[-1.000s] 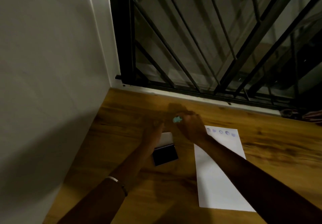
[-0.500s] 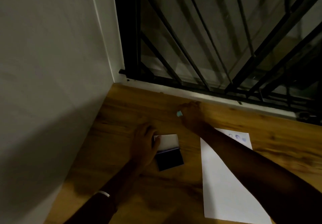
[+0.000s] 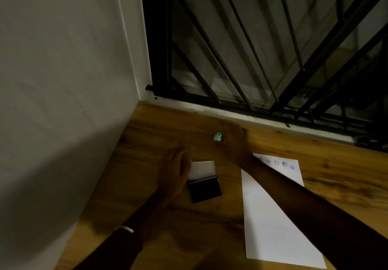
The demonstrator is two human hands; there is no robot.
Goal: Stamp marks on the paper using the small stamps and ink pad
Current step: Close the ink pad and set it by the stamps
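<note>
A white sheet of paper [image 3: 273, 223] lies on the wooden table, with several small blue stamp marks [image 3: 281, 163] along its far edge. To its left sits an open ink pad [image 3: 204, 187], its dark pad towards me and its white lid folded back. My left hand [image 3: 174, 173] rests flat against the pad's left side. My right hand [image 3: 233, 143] is beyond the pad, near the window sill, shut on a small mint-green stamp [image 3: 217, 137] that sticks out to the left of the fingers.
The wooden table [image 3: 147, 185] meets a grey wall [image 3: 63, 101] on the left and a white window sill [image 3: 252, 118] at the back. Black window bars [image 3: 252, 49] rise behind the sill.
My right hand has carried the green stamp away from the ink pad and farther back towards the sill. My left hand has settled against the pad's left side. The camera has tilted slightly.
</note>
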